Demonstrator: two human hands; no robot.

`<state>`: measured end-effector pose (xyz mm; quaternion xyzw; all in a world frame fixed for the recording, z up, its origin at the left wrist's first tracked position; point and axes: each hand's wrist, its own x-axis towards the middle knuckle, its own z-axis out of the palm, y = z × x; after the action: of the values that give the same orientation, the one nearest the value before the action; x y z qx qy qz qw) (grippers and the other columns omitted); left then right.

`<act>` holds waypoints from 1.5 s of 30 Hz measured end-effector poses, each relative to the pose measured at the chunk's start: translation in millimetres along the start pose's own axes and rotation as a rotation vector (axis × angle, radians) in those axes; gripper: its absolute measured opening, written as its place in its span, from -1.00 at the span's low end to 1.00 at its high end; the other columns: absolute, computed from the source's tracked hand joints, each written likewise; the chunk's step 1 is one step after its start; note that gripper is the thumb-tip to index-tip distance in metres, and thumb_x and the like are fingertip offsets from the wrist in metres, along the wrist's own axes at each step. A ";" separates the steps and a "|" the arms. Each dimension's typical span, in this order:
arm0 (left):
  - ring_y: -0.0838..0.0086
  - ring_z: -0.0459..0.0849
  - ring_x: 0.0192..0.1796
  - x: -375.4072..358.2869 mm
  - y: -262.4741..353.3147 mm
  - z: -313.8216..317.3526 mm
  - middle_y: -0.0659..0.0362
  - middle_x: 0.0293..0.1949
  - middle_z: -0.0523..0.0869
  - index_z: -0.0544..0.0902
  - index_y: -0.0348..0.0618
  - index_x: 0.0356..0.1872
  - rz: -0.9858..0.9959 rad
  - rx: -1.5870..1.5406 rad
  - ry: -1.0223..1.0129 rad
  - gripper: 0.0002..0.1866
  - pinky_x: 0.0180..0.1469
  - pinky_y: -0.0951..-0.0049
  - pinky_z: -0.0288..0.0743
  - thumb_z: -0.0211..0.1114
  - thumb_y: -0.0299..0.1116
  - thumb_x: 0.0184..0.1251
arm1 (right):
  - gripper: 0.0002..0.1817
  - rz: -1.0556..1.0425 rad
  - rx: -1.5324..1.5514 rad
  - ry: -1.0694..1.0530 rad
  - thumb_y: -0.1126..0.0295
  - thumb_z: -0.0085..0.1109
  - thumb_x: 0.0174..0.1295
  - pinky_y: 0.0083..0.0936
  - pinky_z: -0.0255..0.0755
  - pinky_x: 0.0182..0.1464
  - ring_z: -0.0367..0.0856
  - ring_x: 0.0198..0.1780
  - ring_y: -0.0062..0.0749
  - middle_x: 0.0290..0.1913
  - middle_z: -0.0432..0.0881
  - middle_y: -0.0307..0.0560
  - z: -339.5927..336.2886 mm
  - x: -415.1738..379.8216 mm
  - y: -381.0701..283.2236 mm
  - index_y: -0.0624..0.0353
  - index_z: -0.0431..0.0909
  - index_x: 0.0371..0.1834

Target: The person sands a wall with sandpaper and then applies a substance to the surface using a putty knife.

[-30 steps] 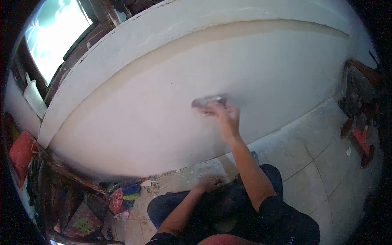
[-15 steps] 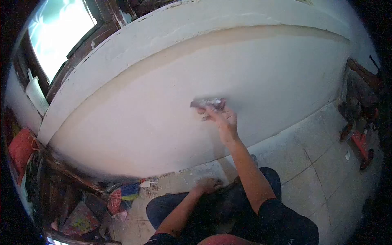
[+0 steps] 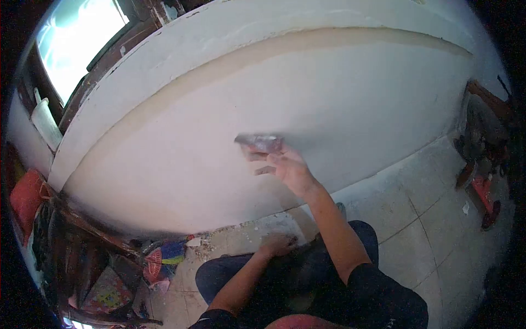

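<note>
My right hand (image 3: 290, 170) is raised against the white wall panel (image 3: 181, 164), its fingers closed on a flat, greyish scraper-like tool (image 3: 266, 143). The tool lies close to the wall surface, slightly blurred. Lower down, my left hand (image 3: 278, 244) rests near my knee, above the floor at the foot of the wall. Its fingers are dim and blurred, and nothing can be made out in them.
A bright window (image 3: 82, 44) is at the upper left, with a white container (image 3: 46, 123) below it. A red bag (image 3: 27, 200) and colourful cloths (image 3: 164, 260) lie left. Tiled floor (image 3: 408, 236) and a red object (image 3: 482, 193) are to the right.
My right hand has moved left along the wall with the tool. My left hand has stayed nearly in place, and the view has shifted slightly.
</note>
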<state>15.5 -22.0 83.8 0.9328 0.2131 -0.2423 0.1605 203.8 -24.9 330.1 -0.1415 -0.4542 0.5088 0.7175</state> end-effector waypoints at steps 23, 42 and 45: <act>-0.03 0.54 0.44 -27.1 11.7 32.8 0.06 0.42 0.60 0.60 0.19 0.40 -0.012 0.543 0.543 -0.47 0.52 -0.27 0.21 0.04 0.10 0.55 | 0.15 -0.171 0.004 -0.034 0.30 0.38 0.28 0.09 0.36 0.47 0.29 0.59 0.05 0.71 0.10 0.08 25.3 -2.2 -2.9 -0.23 -0.29 0.78; -0.10 0.56 0.42 -7.8 0.5 5.7 0.03 0.40 0.62 0.61 0.14 0.38 -0.129 0.009 0.107 -0.47 0.46 -0.28 0.33 0.15 0.05 0.47 | -0.04 -0.125 -1.070 0.219 0.17 0.41 0.34 -0.37 0.58 0.00 0.66 0.02 -0.29 0.19 0.65 0.05 36.2 -13.1 -34.2 0.03 0.07 0.73; -0.13 0.59 0.39 -17.9 3.8 -7.8 -0.01 0.39 0.62 0.61 0.12 0.38 -0.081 -0.040 0.079 -0.50 0.42 -0.27 0.37 0.13 -0.04 0.49 | -0.10 -0.328 -1.136 0.405 0.18 0.41 0.33 -0.33 0.58 -0.03 0.65 -0.02 -0.20 0.19 0.60 0.10 26.2 -11.9 -31.0 0.11 0.17 0.68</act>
<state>6.1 -27.8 100.4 0.9288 0.2617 -0.2073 0.1607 200.8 -55.6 359.0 -0.5232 -0.5245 0.0342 0.6708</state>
